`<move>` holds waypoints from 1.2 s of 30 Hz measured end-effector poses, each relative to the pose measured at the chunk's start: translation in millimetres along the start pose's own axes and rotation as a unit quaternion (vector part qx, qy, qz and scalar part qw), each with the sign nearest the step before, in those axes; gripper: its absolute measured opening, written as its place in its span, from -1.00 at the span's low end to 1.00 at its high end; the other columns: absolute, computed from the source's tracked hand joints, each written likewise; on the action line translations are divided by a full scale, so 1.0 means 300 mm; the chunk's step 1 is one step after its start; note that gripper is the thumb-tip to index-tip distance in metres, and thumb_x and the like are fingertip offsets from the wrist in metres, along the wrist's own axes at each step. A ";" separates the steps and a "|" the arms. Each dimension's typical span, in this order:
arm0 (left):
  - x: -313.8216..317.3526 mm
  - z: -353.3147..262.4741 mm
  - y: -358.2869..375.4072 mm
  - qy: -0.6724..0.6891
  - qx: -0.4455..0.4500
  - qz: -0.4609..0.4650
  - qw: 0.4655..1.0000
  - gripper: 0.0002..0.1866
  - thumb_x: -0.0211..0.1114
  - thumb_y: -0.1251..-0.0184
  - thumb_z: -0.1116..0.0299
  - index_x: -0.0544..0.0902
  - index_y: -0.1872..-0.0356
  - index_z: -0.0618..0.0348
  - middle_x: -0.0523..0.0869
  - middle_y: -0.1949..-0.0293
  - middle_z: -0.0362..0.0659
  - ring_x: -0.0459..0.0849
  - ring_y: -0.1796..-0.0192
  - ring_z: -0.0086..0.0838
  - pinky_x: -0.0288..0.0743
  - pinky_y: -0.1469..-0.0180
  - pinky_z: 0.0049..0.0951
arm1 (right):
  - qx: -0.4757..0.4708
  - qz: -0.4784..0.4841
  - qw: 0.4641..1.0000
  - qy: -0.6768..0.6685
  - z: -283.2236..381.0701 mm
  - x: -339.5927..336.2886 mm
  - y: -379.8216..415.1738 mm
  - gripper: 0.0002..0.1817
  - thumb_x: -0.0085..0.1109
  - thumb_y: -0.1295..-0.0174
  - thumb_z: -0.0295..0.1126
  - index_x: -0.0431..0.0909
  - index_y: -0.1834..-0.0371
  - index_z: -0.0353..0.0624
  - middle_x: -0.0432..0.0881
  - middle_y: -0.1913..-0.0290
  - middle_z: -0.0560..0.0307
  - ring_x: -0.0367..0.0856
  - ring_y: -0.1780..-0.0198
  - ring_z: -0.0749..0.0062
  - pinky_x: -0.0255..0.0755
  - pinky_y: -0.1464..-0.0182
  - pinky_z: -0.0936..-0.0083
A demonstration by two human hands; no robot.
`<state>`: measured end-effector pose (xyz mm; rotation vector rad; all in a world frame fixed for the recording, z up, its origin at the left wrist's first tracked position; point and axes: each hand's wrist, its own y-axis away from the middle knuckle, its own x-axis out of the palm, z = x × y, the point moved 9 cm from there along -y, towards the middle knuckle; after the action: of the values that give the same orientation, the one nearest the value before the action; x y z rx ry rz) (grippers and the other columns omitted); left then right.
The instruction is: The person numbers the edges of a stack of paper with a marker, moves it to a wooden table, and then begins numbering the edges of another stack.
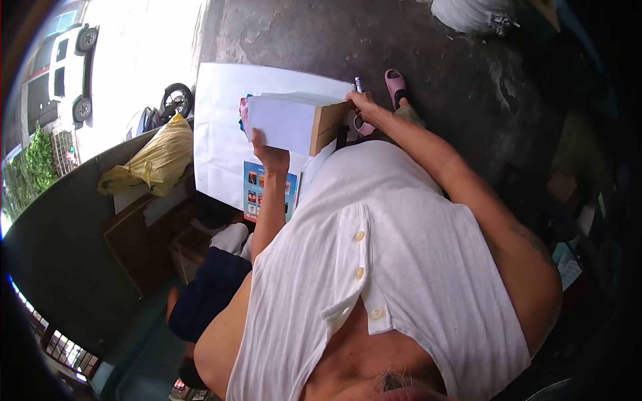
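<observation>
A cardboard box [328, 127] with a white front panel [284, 123] is held up over a white-covered table [217, 134]. My left hand [269, 155] grips its lower edge, with the thumb against the white panel. My right hand [362, 103] is closed at the box's far right corner, the fingertips partly hidden. Right above those fingers a white and blue marker-like stick [358, 85] pokes up. Pink and blue material [243, 115] shows at the box's left end. Under my left wrist lies a blue printed sheet [251, 175] with rows of small pictures.
A yellow sack [150, 160] sits left of the table, above a wooden cabinet [144, 234]. Another person's dark shorts [210, 287] are at lower left. A pink clog [395, 83] rests on the concrete floor [321, 33]. A white bundle [471, 15] is at the top right.
</observation>
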<state>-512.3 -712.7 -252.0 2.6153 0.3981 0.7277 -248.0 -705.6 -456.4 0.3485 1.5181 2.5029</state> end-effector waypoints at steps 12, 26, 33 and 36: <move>-0.337 0.297 -0.259 -0.255 -0.064 0.086 0.961 -0.25 -0.08 -0.52 -0.28 0.40 -0.35 0.24 0.51 -0.29 0.01 0.42 -0.35 -0.22 0.18 -0.48 -0.10 | -0.013 0.034 0.999 0.038 -0.004 -0.015 0.040 -0.76 0.30 -0.06 -0.21 0.54 0.43 -0.14 0.47 0.54 0.21 0.40 0.56 0.50 0.19 0.58 0.52; -0.110 0.300 -0.182 -0.312 0.006 0.084 0.946 -0.20 -0.01 -0.48 -0.30 0.34 -0.39 0.24 0.46 -0.34 0.01 0.38 -0.38 -0.21 0.16 -0.50 -0.11 | -0.015 0.024 0.999 0.019 -0.004 -0.072 0.096 -0.73 0.23 -0.08 -0.21 0.59 0.46 -0.24 0.55 0.54 0.08 0.47 0.60 0.39 0.23 0.60 0.37; -0.038 0.179 0.026 0.268 -0.025 0.004 0.963 -0.16 0.06 -0.44 -0.29 0.26 -0.46 0.20 0.43 -0.38 -0.01 0.36 -0.41 -0.20 0.20 -0.47 -0.10 | -0.081 0.063 0.992 0.078 0.067 -0.084 0.108 -0.63 0.32 -0.09 -0.08 0.66 0.41 -0.22 0.54 0.56 0.20 0.41 0.61 0.53 0.20 0.58 0.45; 0.089 0.049 0.209 0.204 -0.027 -0.055 0.977 -0.05 0.07 -0.37 -0.37 0.12 -0.54 0.12 0.35 -0.43 -0.03 0.34 -0.43 -0.18 0.14 -0.48 -0.06 | -0.081 0.130 0.975 0.160 0.094 -0.065 0.099 -0.50 0.33 -0.11 0.10 0.67 0.38 -0.22 0.56 0.50 0.24 0.44 0.51 0.58 0.22 0.49 0.50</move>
<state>-472.2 -762.5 -224.3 2.3622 0.6243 1.2195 -222.2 -700.9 -419.2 0.1283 1.4373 2.9878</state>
